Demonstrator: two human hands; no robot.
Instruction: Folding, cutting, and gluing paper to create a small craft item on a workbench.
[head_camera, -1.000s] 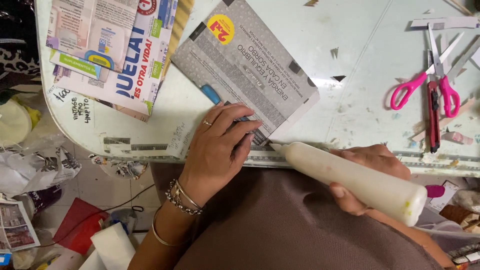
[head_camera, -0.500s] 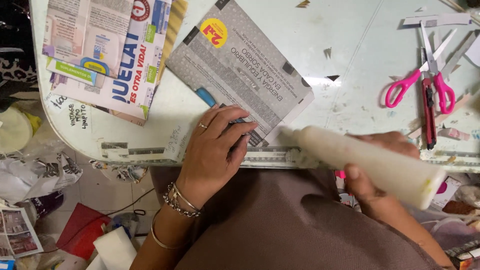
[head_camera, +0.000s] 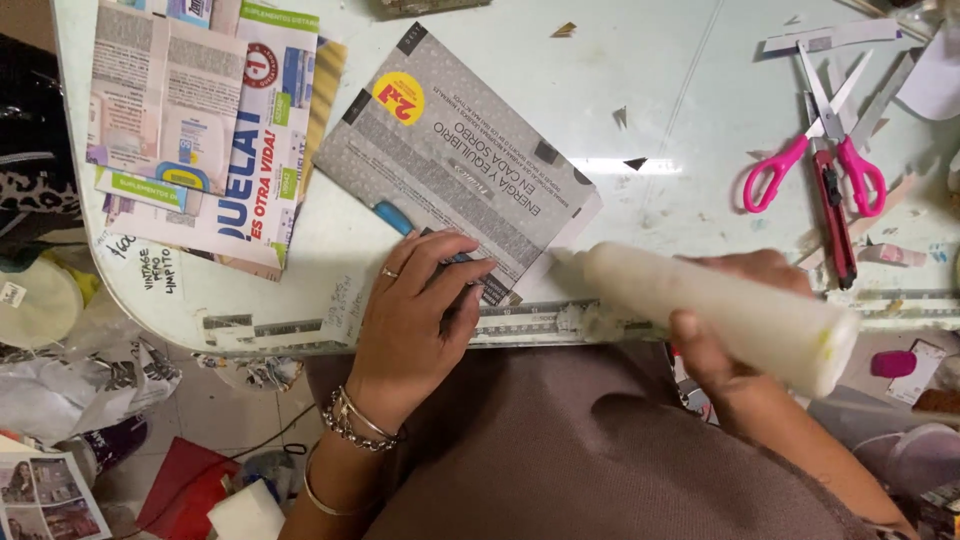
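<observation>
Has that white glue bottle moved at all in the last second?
Yes. The white glue bottle in the right hand has swung its nozzle up from the table's front edge onto the lower corner of the grey printed sheet.

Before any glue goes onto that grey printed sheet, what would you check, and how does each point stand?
1. Left hand pins the grey sheet: ok.
2. Right hand has a grip on the white glue bottle: ok.
3. Nozzle tip at the sheet's near corner: ok.
4. Nozzle touching paper: cannot tell.
5. Pink scissors apart from the sheet: ok.
6. Table free of scraps: not ok.
</observation>
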